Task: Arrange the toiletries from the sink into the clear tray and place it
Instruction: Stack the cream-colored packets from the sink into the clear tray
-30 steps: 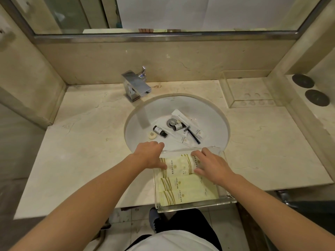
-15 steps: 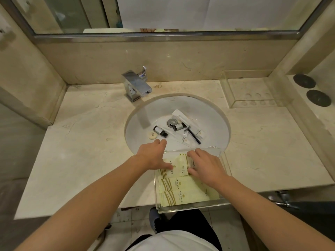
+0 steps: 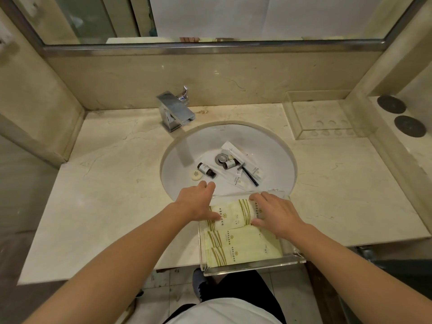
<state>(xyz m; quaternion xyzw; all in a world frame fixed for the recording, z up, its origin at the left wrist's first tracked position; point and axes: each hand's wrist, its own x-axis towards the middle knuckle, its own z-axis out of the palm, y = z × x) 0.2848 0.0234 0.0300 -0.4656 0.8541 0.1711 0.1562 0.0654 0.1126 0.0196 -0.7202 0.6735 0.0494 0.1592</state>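
Observation:
A clear tray [image 3: 254, 267] sits at the counter's front edge, overhanging it a little. Three pale yellow packets lie in it side by side. My left hand [image 3: 197, 202] has its thumb on the left end of the far packet [image 3: 233, 215], with its fingers over the tray's far-left corner. My right hand [image 3: 275, 211] spans that packet's right end between fingers and thumb. In the white sink [image 3: 177, 148] lie a round soap [image 3: 196, 175], two small dark bottles [image 3: 206, 170] [image 3: 230, 164], a black razor [image 3: 249, 176] and white sachets [image 3: 238, 181].
A chrome tap [image 3: 174, 111] stands behind the basin. A second clear tray [image 3: 327, 134] stands at the counter's back right, beside two dark round discs [image 3: 409, 126] on a raised ledge. Marble walls close in both sides, with a mirror above.
Both hands stayed on the far packet and shifted only slightly. My right hand slid a little left and back, so the packet's striped middle now shows between the hands.

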